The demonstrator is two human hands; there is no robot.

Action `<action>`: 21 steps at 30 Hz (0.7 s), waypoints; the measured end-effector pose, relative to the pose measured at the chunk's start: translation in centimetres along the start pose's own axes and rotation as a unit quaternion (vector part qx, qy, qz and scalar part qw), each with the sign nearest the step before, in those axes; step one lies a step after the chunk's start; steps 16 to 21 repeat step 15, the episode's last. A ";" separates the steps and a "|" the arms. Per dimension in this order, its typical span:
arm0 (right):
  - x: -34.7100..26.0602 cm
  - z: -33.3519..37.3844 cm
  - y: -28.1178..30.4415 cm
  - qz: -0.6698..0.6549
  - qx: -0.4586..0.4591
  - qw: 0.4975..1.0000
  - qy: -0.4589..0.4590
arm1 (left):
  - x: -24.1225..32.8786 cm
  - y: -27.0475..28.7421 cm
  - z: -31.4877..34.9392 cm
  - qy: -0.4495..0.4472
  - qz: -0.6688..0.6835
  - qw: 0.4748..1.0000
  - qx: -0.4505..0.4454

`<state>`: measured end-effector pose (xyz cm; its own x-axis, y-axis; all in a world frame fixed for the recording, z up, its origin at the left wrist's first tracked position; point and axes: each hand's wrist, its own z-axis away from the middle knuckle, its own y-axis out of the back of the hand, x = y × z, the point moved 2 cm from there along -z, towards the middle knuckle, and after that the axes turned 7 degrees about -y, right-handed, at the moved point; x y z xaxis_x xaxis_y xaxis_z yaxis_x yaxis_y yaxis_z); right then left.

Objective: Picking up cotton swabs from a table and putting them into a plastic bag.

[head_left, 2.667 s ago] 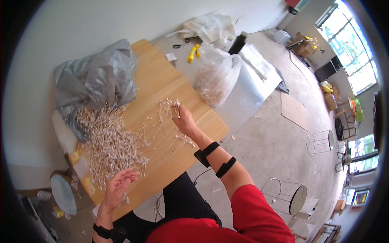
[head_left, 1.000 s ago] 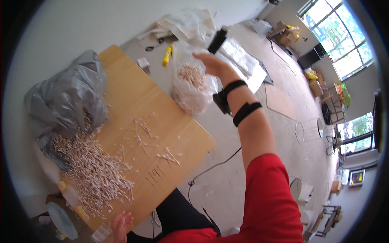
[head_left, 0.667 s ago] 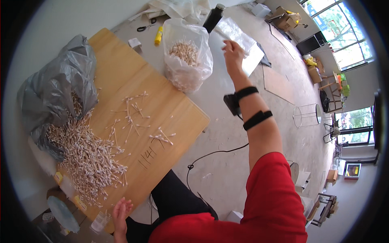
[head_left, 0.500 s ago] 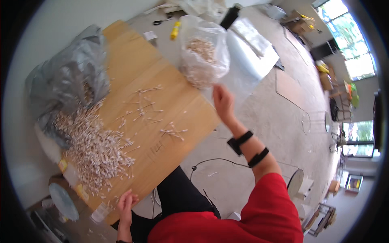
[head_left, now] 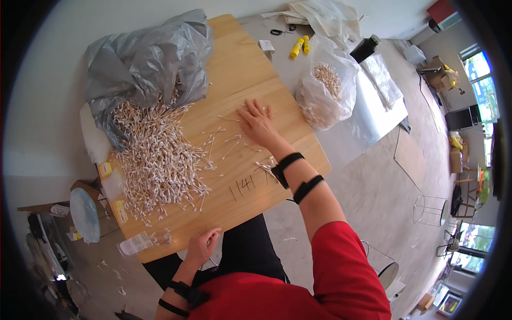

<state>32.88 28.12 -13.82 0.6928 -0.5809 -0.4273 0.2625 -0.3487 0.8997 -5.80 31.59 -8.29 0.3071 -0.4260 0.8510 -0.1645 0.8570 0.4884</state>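
My right hand point(head_left: 258, 125) lies flat on the wooden table point(head_left: 240, 64), fingers spread. Thin scattered cotton swabs point(head_left: 234, 140) lie just beside and below it; whether any are under the palm is hidden. My left hand point(head_left: 201, 247) is at the table's near edge, its fingers curled together, and nothing shows in them. A large heap of cotton swabs point(head_left: 160, 160) covers the table's left part, spilling from a grey plastic bag point(head_left: 144, 58). Near the left hand, a clear container point(head_left: 136, 244) lies at the corner with several swabs beside it.
Past the table's right edge, a translucent bag point(head_left: 341, 101) of swabs stands by a shiny sheet point(head_left: 373, 125). Behind it are yellow bottles point(head_left: 297, 48), a dark bottle point(head_left: 366, 49) and scissors point(head_left: 282, 31). A round stool point(head_left: 388, 276) stands at right.
My right hand has come left from beside the translucent bag down onto the table, its fingers now spread. My left hand's fingers are more curled. The view has shifted.
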 end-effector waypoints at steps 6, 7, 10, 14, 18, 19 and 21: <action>-1.0 7.3 2.3 -0.035 -0.003 0.998 0.043 | -0.7 0.8 -0.6 -0.137 -0.166 0.976 0.032; -1.5 7.3 2.9 -0.038 -0.008 0.998 0.047 | -1.0 0.8 -0.7 -0.169 -0.217 0.961 0.038; -2.3 5.5 4.3 -0.023 0.035 0.997 0.063 | -0.5 0.7 -3.3 -0.244 -0.261 0.934 0.022; -4.4 0.3 1.7 -0.067 -0.037 0.983 0.164 | -1.5 -0.1 -4.5 -0.248 -0.308 0.918 -0.006; -5.3 -0.9 0.5 -0.015 0.005 0.968 0.251 | -1.5 0.1 -4.5 -0.247 -0.318 0.915 0.002; -5.3 -0.9 0.5 -0.015 0.005 0.968 0.251 | -1.5 0.1 -4.5 -0.247 -0.318 0.915 0.002; -5.3 -0.9 0.5 -0.015 0.005 0.968 0.251 | -1.5 0.1 -4.5 -0.247 -0.318 0.915 0.002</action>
